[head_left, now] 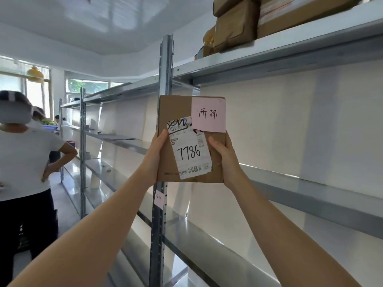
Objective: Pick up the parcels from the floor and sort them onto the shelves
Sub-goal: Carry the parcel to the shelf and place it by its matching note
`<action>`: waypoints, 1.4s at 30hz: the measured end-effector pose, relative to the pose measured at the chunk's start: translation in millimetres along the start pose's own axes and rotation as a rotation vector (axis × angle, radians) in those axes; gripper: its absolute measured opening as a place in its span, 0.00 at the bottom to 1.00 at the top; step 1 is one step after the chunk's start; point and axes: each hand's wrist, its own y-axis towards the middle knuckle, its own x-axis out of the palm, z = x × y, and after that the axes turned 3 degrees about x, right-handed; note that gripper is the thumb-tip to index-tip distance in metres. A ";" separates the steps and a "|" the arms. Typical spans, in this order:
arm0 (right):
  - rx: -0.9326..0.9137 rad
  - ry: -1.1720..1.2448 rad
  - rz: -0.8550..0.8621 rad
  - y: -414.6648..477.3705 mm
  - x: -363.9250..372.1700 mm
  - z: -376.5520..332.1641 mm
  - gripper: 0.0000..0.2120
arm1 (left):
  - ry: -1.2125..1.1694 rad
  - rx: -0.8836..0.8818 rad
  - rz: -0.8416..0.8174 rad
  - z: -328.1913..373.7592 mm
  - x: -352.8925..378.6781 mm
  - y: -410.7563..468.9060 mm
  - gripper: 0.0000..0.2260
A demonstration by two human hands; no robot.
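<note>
I hold a flat brown cardboard parcel (175, 112) upright in front of me at chest height. It carries a white shipping label with "7786" handwritten on it and a pink sticky note with handwritten characters at its top right. My left hand (156, 154) grips its left edge, thumb on the front. My right hand (224, 157) grips its right edge, thumb also on the front. The parcel is in the air before a grey metal upright (165, 65) of the shelving, touching no shelf.
Grey metal shelves (310, 189) run along the right wall; the top shelf (279, 40) holds several brown parcels (234, 27). A small pink note (160, 199) is stuck on the upright. A person in a white shirt (22, 154) stands at the left in the aisle.
</note>
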 end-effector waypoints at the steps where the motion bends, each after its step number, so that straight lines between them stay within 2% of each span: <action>1: -0.001 -0.005 0.008 11.1 -2.1 2.3 0.36 | -0.004 -0.005 -0.008 -3.2 -1.2 12.2 0.23; 6: 0.013 -0.075 0.078 54.7 -11.0 14.9 0.33 | -0.013 -0.054 -0.013 -21.3 -5.5 65.8 0.17; 9: 0.073 -0.118 0.102 79.2 -17.4 20.6 0.24 | -0.015 -0.108 -0.012 -33.4 -10.4 95.4 0.19; 12: 0.134 -0.119 0.112 104.2 -17.3 28.3 0.19 | -0.040 -0.152 -0.003 -41.3 -19.4 124.7 0.19; 17: 0.226 -0.121 0.171 156.2 -13.0 46.1 0.06 | -0.070 -0.108 -0.066 -53.2 -40.8 184.3 0.18; 23: 0.371 -0.136 0.252 223.2 -1.5 71.4 0.14 | -0.073 -0.158 -0.128 -74.2 -70.3 253.5 0.18; 27: 0.490 -0.172 0.347 254.8 -9.5 89.3 0.09 | -0.088 -0.188 -0.148 -88.1 -78.8 283.6 0.17; 29: 0.560 -0.200 0.399 262.5 -16.6 94.4 0.10 | -0.114 -0.228 -0.155 -95.3 -80.0 292.3 0.17; 31: 0.622 -0.246 0.432 268.0 -24.0 97.6 0.13 | -0.134 -0.277 -0.153 -101.5 -80.5 297.6 0.07; 33: 0.656 -0.267 0.421 269.6 -28.2 97.6 0.16 | -0.177 -0.337 -0.126 -107.4 -82.4 299.7 0.03; 35: 0.654 -0.247 0.395 269.7 -29.6 96.9 0.18 | -0.215 -0.361 -0.084 -113.5 -82.7 301.8 0.07; 39: 0.623 -0.213 0.366 265.9 -32.2 94.1 0.18 | -0.218 -0.375 -0.061 -118.7 -79.2 296.4 0.06; 42: 0.677 -0.274 0.357 257.4 -33.8 89.6 0.16 | -0.204 -0.347 -0.074 -117.5 -72.4 286.4 0.08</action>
